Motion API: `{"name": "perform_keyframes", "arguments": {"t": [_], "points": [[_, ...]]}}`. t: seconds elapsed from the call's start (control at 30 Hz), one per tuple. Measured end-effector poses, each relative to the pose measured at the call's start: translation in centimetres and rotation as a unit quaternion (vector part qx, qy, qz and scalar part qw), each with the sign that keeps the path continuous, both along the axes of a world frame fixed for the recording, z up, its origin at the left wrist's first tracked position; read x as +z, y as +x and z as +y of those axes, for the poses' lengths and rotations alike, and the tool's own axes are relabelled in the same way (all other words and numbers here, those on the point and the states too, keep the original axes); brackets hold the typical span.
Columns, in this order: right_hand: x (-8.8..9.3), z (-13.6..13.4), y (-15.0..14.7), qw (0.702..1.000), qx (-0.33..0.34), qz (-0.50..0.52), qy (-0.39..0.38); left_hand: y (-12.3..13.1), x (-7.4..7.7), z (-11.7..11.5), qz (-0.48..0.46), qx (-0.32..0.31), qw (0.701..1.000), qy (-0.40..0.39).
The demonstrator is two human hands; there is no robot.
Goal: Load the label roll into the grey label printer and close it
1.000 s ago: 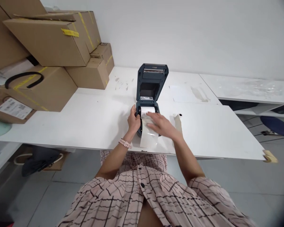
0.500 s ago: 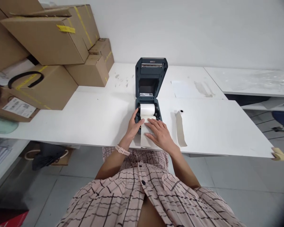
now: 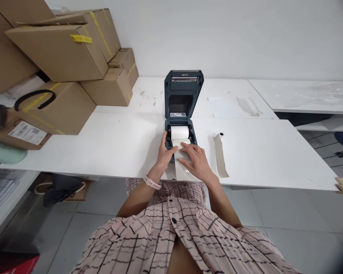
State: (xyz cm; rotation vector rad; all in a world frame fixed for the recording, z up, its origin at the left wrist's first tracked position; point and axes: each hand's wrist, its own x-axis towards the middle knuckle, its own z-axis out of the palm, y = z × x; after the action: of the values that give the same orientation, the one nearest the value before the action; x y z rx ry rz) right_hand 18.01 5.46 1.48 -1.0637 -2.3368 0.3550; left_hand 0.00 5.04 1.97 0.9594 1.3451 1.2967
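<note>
A dark label printer [image 3: 184,102] stands on the white table with its lid raised. Inside it sits a white label roll [image 3: 180,132], and a pale label strip [image 3: 183,173] runs out of the front to the table edge. My left hand [image 3: 163,155] rests along the printer's left side, its thumb stretched onto the strip's left edge. Across the strip's right part lies my right hand [image 3: 196,160], fingers spread and touching the strip. The strip's right edge is partly hidden under that hand.
To the right on the table [image 3: 260,152] stands a small paper core [image 3: 220,135] with a beige backing strip [image 3: 221,160] trailing toward me. Cardboard boxes [image 3: 57,51] are stacked at the left. A backless sheet of paper [image 3: 219,107] lies behind, near the wall.
The lower end of the label strip has shifted slightly right and now slants. My hands remain at the printer, with small finger movements; the whole view has shifted a little.
</note>
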Motion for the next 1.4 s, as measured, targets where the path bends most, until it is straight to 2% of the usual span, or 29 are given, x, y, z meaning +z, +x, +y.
{"name": "perform_keyframes", "arguments": {"t": [0.17,0.27,0.37,0.43,0.5,0.53,0.6,0.67,0.77,0.83,0.87,0.93,1.03,1.13,1.23,1.33,1.4], "points": [[0.0,-0.5,-0.3,1.0,0.007,-0.002,-0.008,-1.1,-0.3,0.0,0.005,-0.059,0.998,-0.007],[0.0,-1.2,-0.4,1.0,0.01,-0.003,-0.017,-1.2,-0.3,-0.1,0.017,-0.061,0.998,-0.003],[0.6,-1.5,0.4,0.997,0.039,0.022,-0.06,-1.1,-0.4,-0.8,0.021,-0.05,0.999,0.003],[1.7,-0.5,1.5,0.989,0.061,0.083,-0.103,-0.9,-0.8,-1.5,0.004,-0.058,0.998,0.001],[3.2,2.2,2.6,0.978,0.037,0.173,-0.111,-0.9,-1.2,-2.2,-0.015,-0.072,0.997,0.001],[4.1,4.2,3.1,0.971,0.003,0.22,-0.094,-1.0,-1.5,-2.5,-0.021,-0.077,0.997,0.004],[6.0,9.3,3.3,0.956,-0.04,0.285,-0.054,-1.1,-1.9,-2.8,-0.021,-0.078,0.997,0.009],[7.9,15.2,2.6,0.941,-0.043,0.333,-0.049,-1.3,-2.0,-3.0,-0.012,-0.078,0.997,0.009],[10.2,22.8,0.4,0.933,-0.032,0.344,-0.1,-1.6,-1.9,-2.8,0.002,-0.083,0.997,0.006],[11.3,25.5,-1.2,0.931,-0.021,0.331,-0.152,-1.6,-1.7,-2.7,0.01,-0.084,0.996,0.007],[11.7,25.8,-1.8,0.93,-0.014,0.328,-0.165,-1.6,-1.7,-2.6,0.014,-0.084,0.996,0.008],[11.9,24.5,-2.3,0.929,0.001,0.336,-0.157,-1.6,-1.6,-2.6,0.018,-0.085,0.996,0.012],[11.1,18.4,-1.5,0.933,0.003,0.347,-0.101,-1.7,-1.9,-3.2,0.017,-0.101,0.995,0.009],[8.6,10.4,-0.3,0.948,-0.016,0.312,-0.058,-2.2,-2.3,-4.3,0.015,-0.115,0.993,-0.014],[5.0,4.2,0.1,0.958,-0.045,0.279,-0.04,-2.6,-2.2,-4.8,0.002,-0.065,0.998,-0.019],[1.4,1.9,-0.3,0.946,-0.071,0.311,-0.064,-2.3,-1.0,-4.0,0.019,-0.006,1.0,0.009],[-0.3,1.9,-0.6,0.912,-0.107,0.371,-0.138,-1.8,-0.1,-2.9,0.028,0.007,0.999,0.017]]}}
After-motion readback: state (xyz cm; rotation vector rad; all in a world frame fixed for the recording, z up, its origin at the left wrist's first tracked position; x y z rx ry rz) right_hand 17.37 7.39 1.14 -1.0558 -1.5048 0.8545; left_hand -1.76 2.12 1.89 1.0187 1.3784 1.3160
